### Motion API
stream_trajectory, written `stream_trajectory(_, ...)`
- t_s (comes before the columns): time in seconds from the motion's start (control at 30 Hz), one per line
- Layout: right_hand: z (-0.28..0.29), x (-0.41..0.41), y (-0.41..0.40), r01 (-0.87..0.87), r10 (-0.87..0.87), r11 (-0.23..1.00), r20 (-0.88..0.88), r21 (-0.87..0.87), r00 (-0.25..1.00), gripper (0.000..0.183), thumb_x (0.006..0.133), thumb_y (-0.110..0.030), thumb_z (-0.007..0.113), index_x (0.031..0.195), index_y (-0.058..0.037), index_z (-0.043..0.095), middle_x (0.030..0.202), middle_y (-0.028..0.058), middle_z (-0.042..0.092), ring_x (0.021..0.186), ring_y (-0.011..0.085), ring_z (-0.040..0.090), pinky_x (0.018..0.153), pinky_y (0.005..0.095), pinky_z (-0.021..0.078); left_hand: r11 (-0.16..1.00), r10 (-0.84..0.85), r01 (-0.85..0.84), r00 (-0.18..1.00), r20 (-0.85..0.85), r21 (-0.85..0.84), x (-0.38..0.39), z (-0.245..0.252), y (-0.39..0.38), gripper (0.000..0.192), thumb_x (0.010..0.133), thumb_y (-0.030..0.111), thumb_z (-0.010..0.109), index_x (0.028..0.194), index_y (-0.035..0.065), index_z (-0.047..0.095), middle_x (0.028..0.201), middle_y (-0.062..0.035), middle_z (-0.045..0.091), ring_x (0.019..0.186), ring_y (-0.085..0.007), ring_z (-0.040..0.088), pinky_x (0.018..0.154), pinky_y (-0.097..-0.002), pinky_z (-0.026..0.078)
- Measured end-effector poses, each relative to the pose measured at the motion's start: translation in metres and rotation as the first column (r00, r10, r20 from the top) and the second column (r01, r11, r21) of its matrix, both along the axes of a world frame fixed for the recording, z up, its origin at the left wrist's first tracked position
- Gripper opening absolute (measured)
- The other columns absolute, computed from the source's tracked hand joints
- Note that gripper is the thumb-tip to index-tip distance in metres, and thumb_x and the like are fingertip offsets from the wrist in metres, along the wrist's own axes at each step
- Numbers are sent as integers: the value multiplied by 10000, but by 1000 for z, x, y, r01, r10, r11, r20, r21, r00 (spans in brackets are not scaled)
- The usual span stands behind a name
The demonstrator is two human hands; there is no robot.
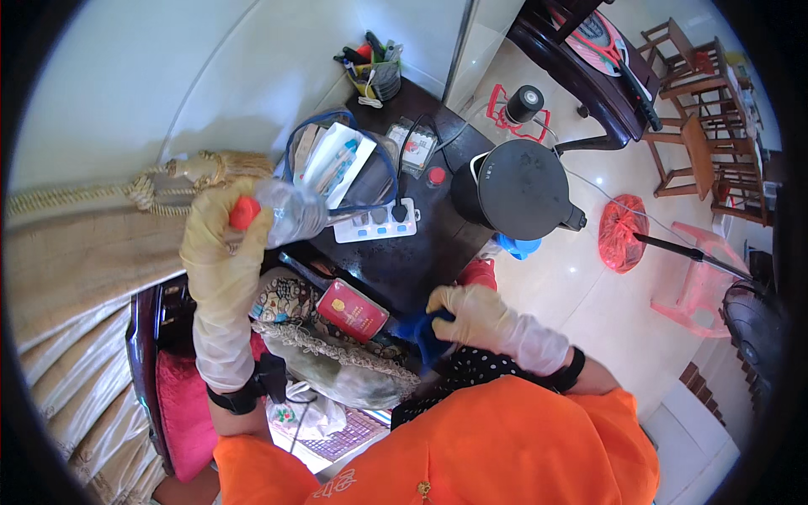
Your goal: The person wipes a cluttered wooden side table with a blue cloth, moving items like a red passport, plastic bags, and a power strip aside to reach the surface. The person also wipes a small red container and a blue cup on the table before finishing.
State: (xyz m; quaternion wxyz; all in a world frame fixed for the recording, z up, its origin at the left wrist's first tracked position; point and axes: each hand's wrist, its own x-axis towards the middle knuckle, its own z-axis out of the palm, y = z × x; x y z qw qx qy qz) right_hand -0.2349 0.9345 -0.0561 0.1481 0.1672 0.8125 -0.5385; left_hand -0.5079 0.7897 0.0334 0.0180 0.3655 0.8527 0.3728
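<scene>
My left hand (221, 259), in a yellowish glove, grips a clear plastic bottle (295, 213) near its red cap (245, 213). The bottle is tilted sideways above the left edge of a dark side table (416, 271). In my gloved right hand (476, 315) is a blue cloth (424, 333), partly covered by the fingers, near the table's front edge. A red booklet (353, 310) bearing writing lies between the hands, on a patterned cushion (284, 300). A lace-edged cushion (341, 366) lies closer to me.
On the table stand a black electric kettle (521, 189), a white power strip (377, 222), a blue-rimmed clear container (372, 170), a small red-capped jar (435, 177) and a pen holder (382, 79). A red plastic bag (622, 237) and a fan (751, 322) are at right.
</scene>
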Motion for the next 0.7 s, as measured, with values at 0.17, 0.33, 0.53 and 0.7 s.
stream_trajectory(0.17,-10,28,2,-1,6,999,102,-45,995,287,781,-277,632,966,-59,633,842,173,663,808,340,642,734,418,498,990,-142,136,976,-164,-47,-25,-20,100,330,757,187,741,1040,40,660,871,-103,623,811,-237,597,775,-336,477)
stream_trajectory(0.33,-19,37,22,37,-39,999,158,15,987,288,783,-261,633,980,-50,625,836,177,660,798,342,639,729,414,499,966,-229,192,948,-222,-175,-47,-119,198,378,786,307,680,1070,59,664,954,-143,650,921,-313,621,820,-400,481)
stream_trajectory(0.53,-36,44,11,230,-226,970,-52,76,973,244,747,-198,661,937,-50,622,840,147,654,772,324,632,722,413,496,935,-262,140,892,-368,-326,-56,-188,243,294,774,335,684,882,64,646,851,-131,633,831,-329,629,752,-438,477)
stream_trajectory(0.7,-56,28,4,97,21,898,-263,429,965,224,709,-220,672,890,-99,619,764,80,577,721,271,598,670,404,467,956,-273,182,841,-468,-231,-48,-180,212,571,752,299,713,1260,111,533,1075,-109,600,1009,-338,562,876,-407,443)
